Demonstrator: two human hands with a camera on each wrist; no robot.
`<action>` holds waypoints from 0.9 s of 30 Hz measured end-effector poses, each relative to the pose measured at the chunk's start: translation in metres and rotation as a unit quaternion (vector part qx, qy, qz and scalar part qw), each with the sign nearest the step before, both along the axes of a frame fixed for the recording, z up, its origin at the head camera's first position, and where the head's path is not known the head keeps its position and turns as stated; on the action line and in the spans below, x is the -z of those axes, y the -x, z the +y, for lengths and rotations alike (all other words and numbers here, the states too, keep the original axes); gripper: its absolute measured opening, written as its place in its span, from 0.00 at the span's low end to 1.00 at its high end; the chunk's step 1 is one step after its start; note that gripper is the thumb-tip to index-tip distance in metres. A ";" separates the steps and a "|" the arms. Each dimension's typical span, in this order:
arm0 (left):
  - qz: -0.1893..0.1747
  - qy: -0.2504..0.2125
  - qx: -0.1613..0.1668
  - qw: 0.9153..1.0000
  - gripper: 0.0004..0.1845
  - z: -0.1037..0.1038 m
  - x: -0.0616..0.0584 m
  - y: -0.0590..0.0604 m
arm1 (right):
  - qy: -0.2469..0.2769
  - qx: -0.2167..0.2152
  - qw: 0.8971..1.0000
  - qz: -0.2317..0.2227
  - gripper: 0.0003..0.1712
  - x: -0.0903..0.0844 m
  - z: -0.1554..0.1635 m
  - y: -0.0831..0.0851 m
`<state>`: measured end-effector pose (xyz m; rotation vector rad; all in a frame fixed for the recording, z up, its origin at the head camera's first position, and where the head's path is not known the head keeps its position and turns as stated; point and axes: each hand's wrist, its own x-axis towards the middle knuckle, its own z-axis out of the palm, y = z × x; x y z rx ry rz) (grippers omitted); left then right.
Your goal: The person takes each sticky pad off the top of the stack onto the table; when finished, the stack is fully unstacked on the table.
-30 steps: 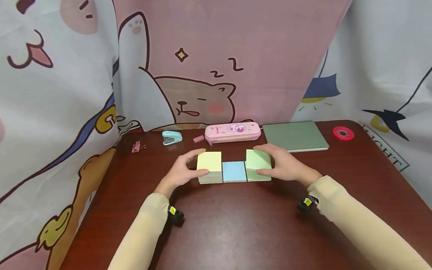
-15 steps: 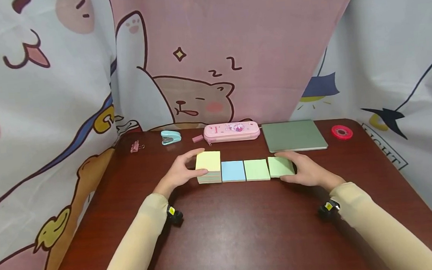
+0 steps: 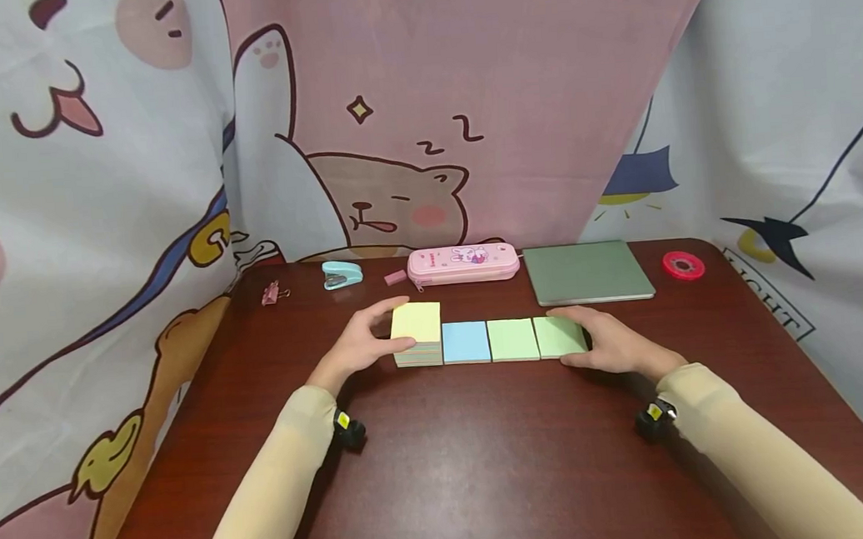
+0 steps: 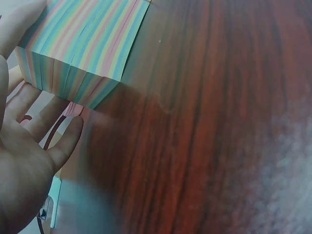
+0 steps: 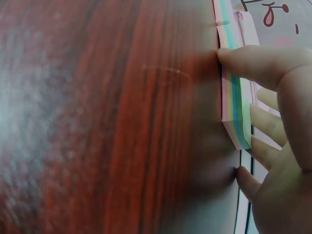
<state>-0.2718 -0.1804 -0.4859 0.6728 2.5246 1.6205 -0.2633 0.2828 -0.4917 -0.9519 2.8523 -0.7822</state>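
My left hand (image 3: 359, 340) grips a tall stack of sticky note pads (image 3: 416, 324) with a yellow top, thumb at the front and fingers behind. Its layered pastel sides fill the upper left of the left wrist view. To its right a blue sticky note pad (image 3: 466, 342) and a light green sticky note pad (image 3: 513, 340) lie flat in a row. At the row's right end my right hand (image 3: 613, 341) holds another green sticky note pad (image 3: 559, 337) between thumb and fingers. In the right wrist view the thumb touches this pad's striped edge (image 5: 231, 97), low on the table.
Along the back of the dark wooden table (image 3: 445, 469) lie a pink binder clip (image 3: 271, 293), a light blue stapler (image 3: 342, 274), a pink eraser (image 3: 395, 278), a pink pencil case (image 3: 465, 265), a green notebook (image 3: 589, 273) and a red round object (image 3: 683, 265). Printed curtains surround the table.
My right hand has carried the green sticky note pad rightward off the other green pad and down to the table at the row's right end. The left hand stays on the stack.
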 end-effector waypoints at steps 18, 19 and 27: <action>-0.007 -0.010 0.002 1.000 0.41 0.001 0.000 -0.001 | -0.003 0.000 1.000 0.007 0.47 -0.005 -0.002 -0.001; -0.008 -0.011 0.001 1.000 0.41 0.001 0.000 -0.001 | 0.000 0.001 1.000 0.012 0.48 -0.007 -0.002 -0.001; -0.012 -0.023 -0.001 1.000 0.42 0.001 0.001 -0.001 | 0.043 0.003 0.999 0.027 0.47 -0.028 -0.038 0.002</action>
